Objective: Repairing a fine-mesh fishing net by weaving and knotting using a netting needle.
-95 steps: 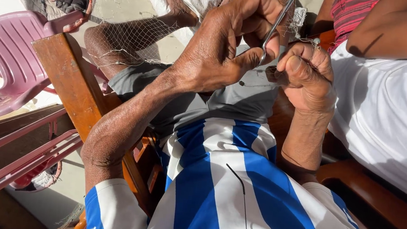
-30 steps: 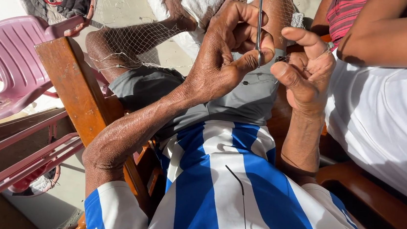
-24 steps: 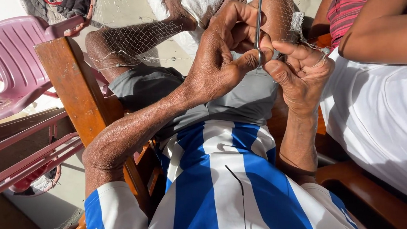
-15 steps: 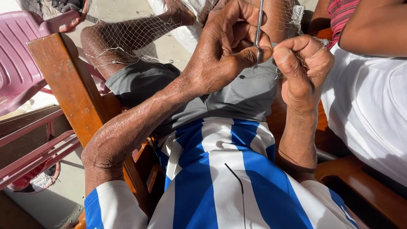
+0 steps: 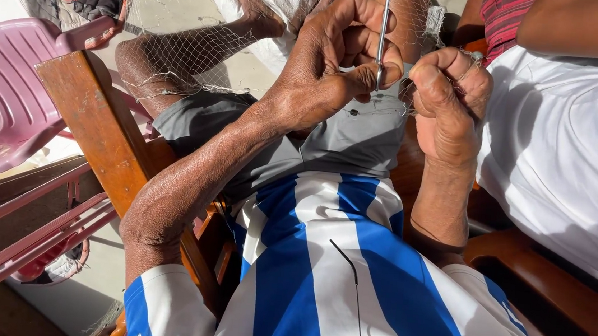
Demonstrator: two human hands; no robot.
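Shirt: blue and white striped shirt point(image 5: 318, 278), nearest the camera, covering the person's torso and sleeves.
Shorts: grey shorts point(image 5: 345, 132), just beyond the shirt, under both hands.
Chair arm: brown wooden armrest point(image 5: 110, 141), slanting up beside the left forearm.
Left hand: left hand point(image 5: 330, 62), raised over the lap, thumb and forefinger pinched on the netting needle, other fingers curled in.
Needle: thin metal netting needle point(image 5: 384, 24), held upright, its upper end rising past the top edge of the view.
Right hand: right hand point(image 5: 449, 95), just beside the left, closed into a loose fist with net strands gripped inside it.
Net: fine pale fishing net point(image 5: 179, 56), draped over the bare knee and stretched to both hands.
Neighbour: person in white garment point(image 5: 575, 142), seated close at the right.
Far item: pink plastic chair point(image 5: 9, 99), at the left, apart from the hands.
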